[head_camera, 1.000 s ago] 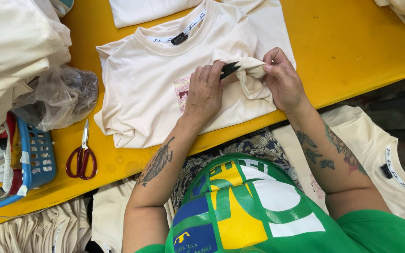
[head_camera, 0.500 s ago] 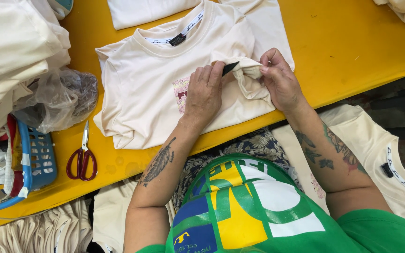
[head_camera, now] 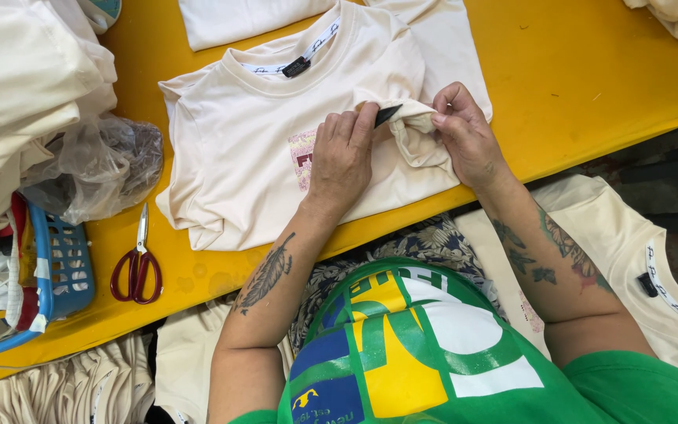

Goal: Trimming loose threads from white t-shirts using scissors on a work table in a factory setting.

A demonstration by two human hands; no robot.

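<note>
A cream T-shirt [head_camera: 253,149] with a small printed chest patch lies flat on the yellow table [head_camera: 590,86], its collar pointing away from me. My left hand [head_camera: 343,153] rests on the shirt's chest and pinches a small black tag [head_camera: 387,115] at the folded-up sleeve [head_camera: 413,129]. My right hand [head_camera: 464,137] grips the other side of that bunched sleeve fabric. Both forearms are tattooed.
Red-handled scissors [head_camera: 139,263] lie at the table's near left. A crumpled clear plastic bag [head_camera: 100,165], a blue basket [head_camera: 56,275] and stacked cream garments [head_camera: 17,78] fill the left side. More cream shirts lie at the far edge [head_camera: 229,20] and on my lap [head_camera: 629,251].
Both hands have stayed on the sleeve; the fingers shifted only slightly around the black tag. The shirt has not moved.
</note>
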